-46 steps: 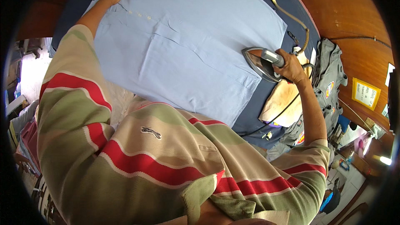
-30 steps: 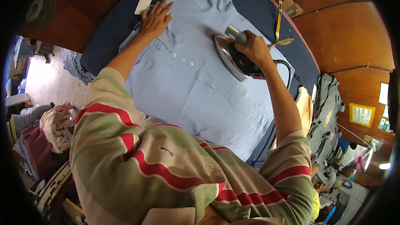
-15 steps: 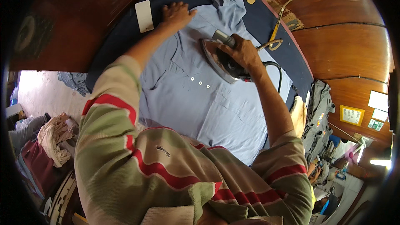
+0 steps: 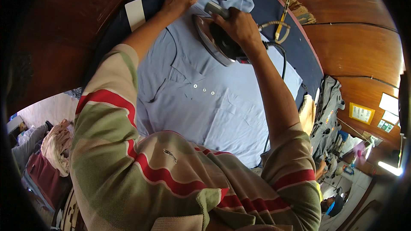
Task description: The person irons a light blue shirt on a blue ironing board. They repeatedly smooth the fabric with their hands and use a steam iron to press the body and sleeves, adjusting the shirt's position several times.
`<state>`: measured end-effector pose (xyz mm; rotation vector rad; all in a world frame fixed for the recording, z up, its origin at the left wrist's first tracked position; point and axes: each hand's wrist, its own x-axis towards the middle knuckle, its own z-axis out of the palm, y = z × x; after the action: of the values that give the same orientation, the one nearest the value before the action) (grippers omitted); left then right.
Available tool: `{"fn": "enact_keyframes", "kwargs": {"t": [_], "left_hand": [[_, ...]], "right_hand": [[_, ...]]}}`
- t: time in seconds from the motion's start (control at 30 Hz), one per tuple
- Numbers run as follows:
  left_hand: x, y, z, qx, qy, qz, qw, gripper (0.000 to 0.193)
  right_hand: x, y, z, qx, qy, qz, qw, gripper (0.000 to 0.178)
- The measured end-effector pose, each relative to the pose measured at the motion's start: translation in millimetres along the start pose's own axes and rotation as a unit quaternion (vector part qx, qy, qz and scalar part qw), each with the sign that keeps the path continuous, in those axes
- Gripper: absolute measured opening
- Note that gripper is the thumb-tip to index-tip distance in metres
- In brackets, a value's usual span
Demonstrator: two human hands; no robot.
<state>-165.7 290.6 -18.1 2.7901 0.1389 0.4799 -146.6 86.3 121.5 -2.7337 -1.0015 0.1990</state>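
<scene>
The light blue shirt [image 4: 201, 98] is lying spread flat on the dark blue table [image 4: 299, 55], buttons facing up. The right hand [image 4: 237, 25] is clenching the handle of the iron [image 4: 214, 40], which is sitting on the shirt's upper part near the collar. The left hand [image 4: 177, 2] is pressing open and flat on the shirt just beside the iron, gripping nothing. The iron's looking heavy and hot, so I'd only grab the handle. The shirt's soft and probably slides easily.
</scene>
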Motion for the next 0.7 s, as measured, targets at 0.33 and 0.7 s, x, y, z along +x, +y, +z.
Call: {"fn": "enact_keyframes", "kwargs": {"t": [0.33, 0.7], "left_hand": [[-94, 7, -79, 0.010, -0.119, -0.184, 0.976, 0.025], [-104, 1, -71, -0.043, -0.046, -0.238, 0.969, 0.017]], "right_hand": [[66, -39, 9, 0.006, 0.011, -0.026, 1.000, 0.058], [41, -63, 8, 0.011, -0.084, -0.063, 0.994, 0.056]]}}
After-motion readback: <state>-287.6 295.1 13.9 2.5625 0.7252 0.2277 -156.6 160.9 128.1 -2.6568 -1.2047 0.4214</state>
